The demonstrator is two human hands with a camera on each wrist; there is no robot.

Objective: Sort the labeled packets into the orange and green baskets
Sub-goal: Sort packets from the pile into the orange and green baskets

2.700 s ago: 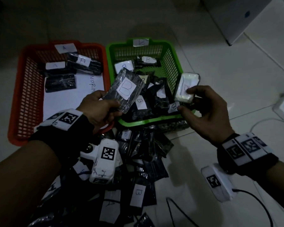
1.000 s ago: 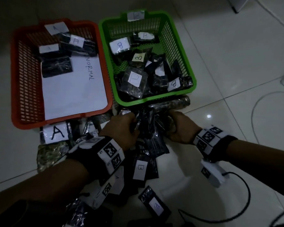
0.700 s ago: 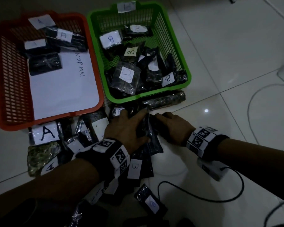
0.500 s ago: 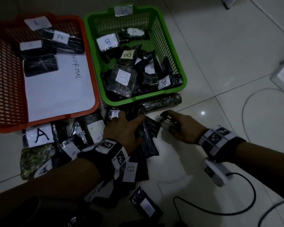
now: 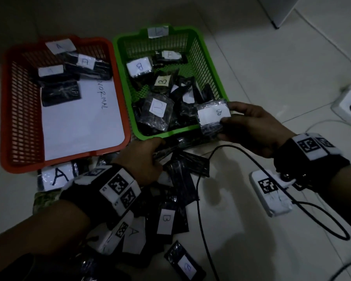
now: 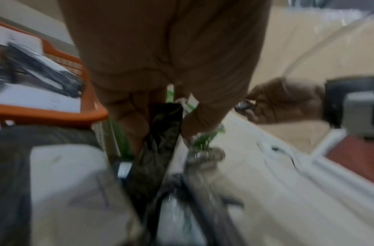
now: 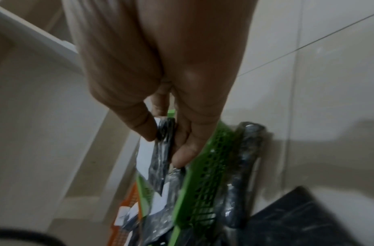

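Right hand: our right hand (image 5: 249, 126) pinches a B packet (image 5: 213, 116) by its near edge, thumb on the white label and fingers beneath, so the letter faces us and can be read.
Packet's place: it hangs just beyond our right fingertips, over the near right corner of the green basket (image 5: 215, 63), where other B packets already lie; we judge it is about to be let go there.
Right arm pose: wrist raised off the floor, palm turned leftward, forearm coming in from the right.
Left hand: our left hand (image 5: 142, 159) reaches into the loose pile (image 5: 178, 179) and grips a dark packet (image 6: 158, 146) between curled fingers and thumb; its label is hidden from us.
Left arm pose: forearm low, knuckles up, fingertips just short of the green basket's near rim.
Orange basket: the orange basket (image 5: 6, 122) sits beyond and left of our left hand, holding A packets, ready should the dark packet read A.
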